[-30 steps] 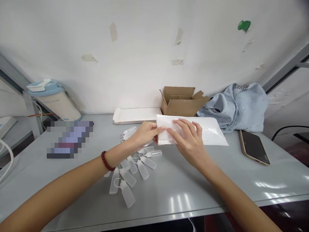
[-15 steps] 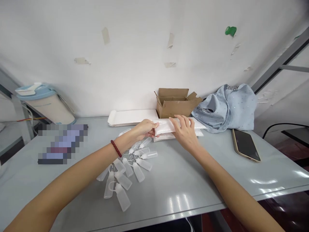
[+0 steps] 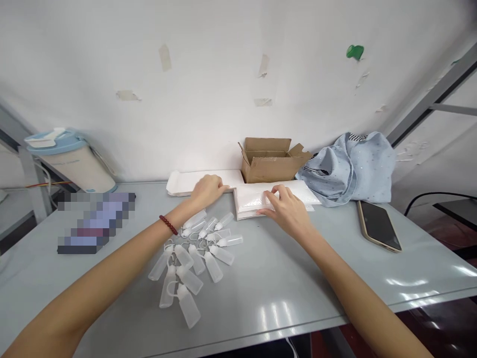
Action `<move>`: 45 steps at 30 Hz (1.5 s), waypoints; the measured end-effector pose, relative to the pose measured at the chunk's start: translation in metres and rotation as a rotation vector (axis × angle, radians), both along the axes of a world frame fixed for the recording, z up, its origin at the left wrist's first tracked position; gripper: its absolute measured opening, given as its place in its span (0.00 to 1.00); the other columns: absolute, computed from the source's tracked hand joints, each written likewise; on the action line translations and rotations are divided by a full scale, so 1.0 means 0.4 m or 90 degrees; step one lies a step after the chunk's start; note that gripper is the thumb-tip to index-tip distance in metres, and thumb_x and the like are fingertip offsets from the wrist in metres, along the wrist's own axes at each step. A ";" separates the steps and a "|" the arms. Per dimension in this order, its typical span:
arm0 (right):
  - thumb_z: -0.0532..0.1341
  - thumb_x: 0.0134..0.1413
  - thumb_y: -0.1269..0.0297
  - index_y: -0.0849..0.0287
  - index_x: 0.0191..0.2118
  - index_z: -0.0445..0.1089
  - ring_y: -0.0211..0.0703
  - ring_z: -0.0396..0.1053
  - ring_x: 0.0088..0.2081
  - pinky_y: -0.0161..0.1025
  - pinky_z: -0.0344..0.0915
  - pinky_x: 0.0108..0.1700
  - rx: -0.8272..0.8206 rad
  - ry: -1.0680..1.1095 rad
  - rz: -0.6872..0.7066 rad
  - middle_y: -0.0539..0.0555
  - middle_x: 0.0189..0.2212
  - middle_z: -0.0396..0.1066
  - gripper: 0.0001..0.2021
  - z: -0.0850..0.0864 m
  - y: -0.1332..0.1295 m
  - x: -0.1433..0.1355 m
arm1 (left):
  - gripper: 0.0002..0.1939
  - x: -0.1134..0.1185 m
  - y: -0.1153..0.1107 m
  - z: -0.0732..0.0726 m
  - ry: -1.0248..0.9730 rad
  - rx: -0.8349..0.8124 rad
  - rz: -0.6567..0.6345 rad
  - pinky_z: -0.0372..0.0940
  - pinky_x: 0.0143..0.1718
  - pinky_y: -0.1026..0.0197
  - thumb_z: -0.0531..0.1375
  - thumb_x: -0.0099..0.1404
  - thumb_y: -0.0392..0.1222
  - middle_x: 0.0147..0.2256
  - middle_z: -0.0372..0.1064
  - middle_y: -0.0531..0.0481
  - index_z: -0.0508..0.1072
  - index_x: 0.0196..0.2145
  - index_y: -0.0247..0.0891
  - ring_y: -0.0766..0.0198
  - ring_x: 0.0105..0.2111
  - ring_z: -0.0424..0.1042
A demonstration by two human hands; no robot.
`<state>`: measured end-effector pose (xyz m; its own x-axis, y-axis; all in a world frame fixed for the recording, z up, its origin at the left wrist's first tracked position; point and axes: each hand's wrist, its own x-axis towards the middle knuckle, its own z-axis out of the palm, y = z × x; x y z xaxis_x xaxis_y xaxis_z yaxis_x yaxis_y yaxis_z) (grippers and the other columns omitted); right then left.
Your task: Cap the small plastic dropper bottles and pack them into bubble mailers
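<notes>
My right hand (image 3: 288, 211) rests on a shiny white packet (image 3: 253, 198), its bent fingers on top and its thumb apart near the front edge. The packet lies on a small pile of flat white sleeves (image 3: 246, 216). Over the right part of a stack of white envelopes (image 3: 186, 181) is my left hand (image 3: 209, 190), its fingers curled and mostly hidden behind the hand. A cluster of small translucent squeeze bottles (image 3: 189, 306) with looped caps lies on the grey table, nearer to me than the left hand.
An open cardboard box (image 3: 274, 169) stands against the wall behind the packet. To its right lies a light blue cloth bag (image 3: 368, 171), with a phone (image 3: 380, 226) before it. A cream tumbler (image 3: 78, 166) and a pixelated object (image 3: 95, 223) are at the left of the table (image 3: 279, 288).
The white packet has been lowered flat onto the pile. My left hand has let go of it and moved left to the envelope stack. My right hand has shifted slightly down.
</notes>
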<state>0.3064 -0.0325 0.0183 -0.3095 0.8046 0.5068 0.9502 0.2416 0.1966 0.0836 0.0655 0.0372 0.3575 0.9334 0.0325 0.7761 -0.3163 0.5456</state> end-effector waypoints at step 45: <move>0.58 0.57 0.57 0.68 0.58 0.55 0.61 0.61 0.56 0.54 0.64 0.50 -0.033 0.098 0.063 0.73 0.54 0.60 0.27 -0.001 -0.014 -0.004 | 0.11 -0.105 -0.101 0.060 0.327 0.525 -0.093 0.58 0.25 0.61 0.48 0.63 0.29 0.28 0.71 0.44 0.68 0.29 0.35 0.57 0.29 0.71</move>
<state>0.3046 -0.0382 0.0180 -0.3096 0.8008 0.5128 0.9395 0.3409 0.0349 0.0415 0.0252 0.0613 0.6202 0.6340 0.4620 0.7805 -0.5577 -0.2825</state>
